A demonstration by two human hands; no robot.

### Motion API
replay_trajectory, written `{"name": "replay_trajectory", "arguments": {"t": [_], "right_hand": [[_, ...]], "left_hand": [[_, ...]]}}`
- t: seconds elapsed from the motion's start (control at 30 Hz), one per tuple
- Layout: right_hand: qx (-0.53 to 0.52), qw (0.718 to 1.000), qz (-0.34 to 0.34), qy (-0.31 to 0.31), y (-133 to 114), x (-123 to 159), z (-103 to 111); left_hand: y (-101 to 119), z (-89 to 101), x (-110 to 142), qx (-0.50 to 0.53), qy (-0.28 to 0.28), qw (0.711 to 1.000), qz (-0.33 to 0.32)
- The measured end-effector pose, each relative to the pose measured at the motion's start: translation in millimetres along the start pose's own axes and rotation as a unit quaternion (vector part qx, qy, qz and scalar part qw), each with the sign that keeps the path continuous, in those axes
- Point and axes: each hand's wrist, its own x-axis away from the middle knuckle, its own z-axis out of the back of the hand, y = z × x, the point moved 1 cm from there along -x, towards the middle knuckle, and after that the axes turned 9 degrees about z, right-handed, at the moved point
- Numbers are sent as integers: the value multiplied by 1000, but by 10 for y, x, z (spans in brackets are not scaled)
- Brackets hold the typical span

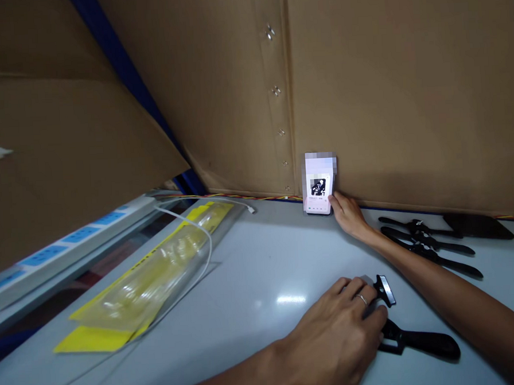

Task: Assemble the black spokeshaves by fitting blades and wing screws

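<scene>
My right hand reaches to the back of the table, its fingers closed on the lower right edge of a lit smartphone. The phone stands nearly upright against the brown board. In the foreground, my left hand, with a ring on one finger, is curled over a black spokeshave. Its right handle and part of its frame show; my palm hides the rest. By my left fingertips a black piece with a shiny metal blade sticks up. I cannot make out whether it is joined to the body.
Several black spokeshaves lie at the back right, beside a dark flat object. A clear plastic package with yellow card and a white cable lie left. A power strip runs along the left edge; brown boards stand behind.
</scene>
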Motion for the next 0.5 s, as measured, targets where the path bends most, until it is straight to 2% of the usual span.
{"name": "replay_trajectory", "arguments": {"t": [0.5], "right_hand": [[3, 1000, 5, 2, 13, -4, -18]], "left_hand": [[-4, -1, -7, -3, -2, 1000, 1]]}}
